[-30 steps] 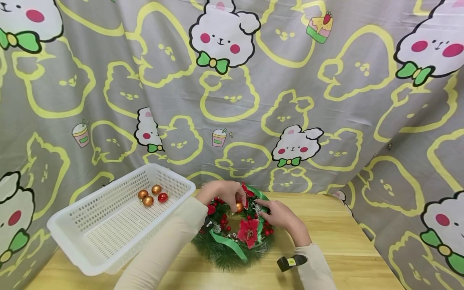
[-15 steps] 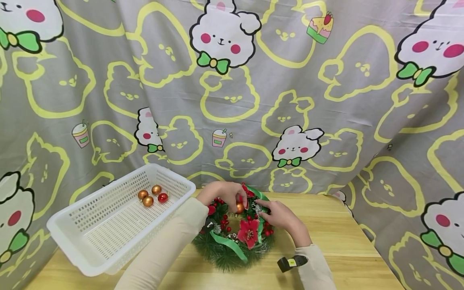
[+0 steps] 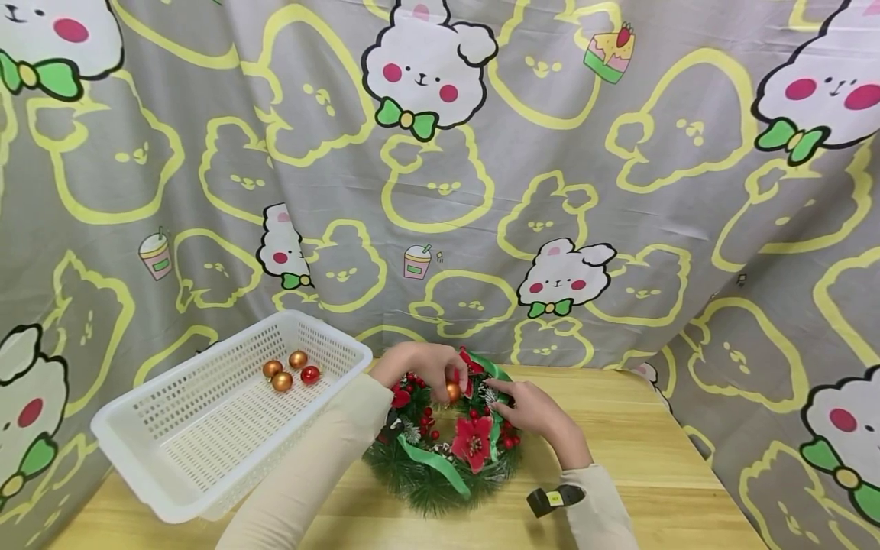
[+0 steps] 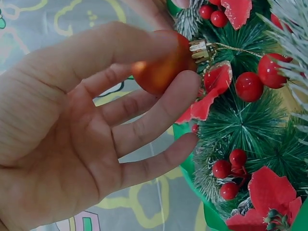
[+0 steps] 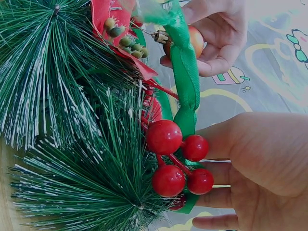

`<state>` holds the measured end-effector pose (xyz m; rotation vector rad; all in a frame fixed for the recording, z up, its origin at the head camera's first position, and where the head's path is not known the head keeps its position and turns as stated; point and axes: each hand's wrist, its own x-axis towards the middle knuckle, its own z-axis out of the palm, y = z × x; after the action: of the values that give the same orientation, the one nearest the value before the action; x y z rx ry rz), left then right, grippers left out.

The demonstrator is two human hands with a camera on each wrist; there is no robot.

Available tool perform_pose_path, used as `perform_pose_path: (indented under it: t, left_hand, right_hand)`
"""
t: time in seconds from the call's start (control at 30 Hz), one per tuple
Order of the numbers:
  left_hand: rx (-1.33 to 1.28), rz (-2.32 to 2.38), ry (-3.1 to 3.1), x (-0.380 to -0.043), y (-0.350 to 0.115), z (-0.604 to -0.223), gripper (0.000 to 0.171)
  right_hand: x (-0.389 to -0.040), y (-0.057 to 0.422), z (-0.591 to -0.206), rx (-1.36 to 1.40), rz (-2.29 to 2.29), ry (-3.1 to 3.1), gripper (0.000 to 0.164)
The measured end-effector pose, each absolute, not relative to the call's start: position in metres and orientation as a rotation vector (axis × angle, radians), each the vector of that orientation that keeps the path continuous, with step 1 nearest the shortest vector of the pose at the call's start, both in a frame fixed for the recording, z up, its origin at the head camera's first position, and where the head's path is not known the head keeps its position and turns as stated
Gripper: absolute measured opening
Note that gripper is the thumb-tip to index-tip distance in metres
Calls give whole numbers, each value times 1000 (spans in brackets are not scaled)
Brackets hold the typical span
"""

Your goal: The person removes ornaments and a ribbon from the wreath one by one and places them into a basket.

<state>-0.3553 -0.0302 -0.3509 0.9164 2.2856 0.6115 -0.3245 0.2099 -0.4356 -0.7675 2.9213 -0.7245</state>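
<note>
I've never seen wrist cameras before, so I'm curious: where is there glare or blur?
Left wrist view: highlights on the orange ball and red berries; right wrist view: a pale blur near the green ribbon's top; head view: yellow label too indistinct to read.

Cartoon-print curtain [image 3: 440,179] behind wooden table [image 3: 646,451]

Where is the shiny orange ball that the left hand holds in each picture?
Head: the shiny orange ball is below the middle, in the left hand.
Left wrist: the ball is above the middle, partly covered.
Right wrist: the ball is near the top, partly behind a green ribbon.
Shared landmark: the bristly green wreath.
</note>
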Motion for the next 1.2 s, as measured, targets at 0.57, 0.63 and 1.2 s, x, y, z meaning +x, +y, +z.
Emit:
perform_pose_path:
  t: [0.57,0.63,1.2]
  left_hand:
    - [1029,448,2306,-359,-23,-363,31]
    - [1016,448,2305,-358,-21,-365,31]
    - [943,247,2420,-352,-8,-376,26]
  right_hand:
    - [-325,210,-437,-769,-709,2940,45]
    - [-325,211,-437,-769,-711,2938,46]
    - [-325,212,-438,-781,-719,2934,46]
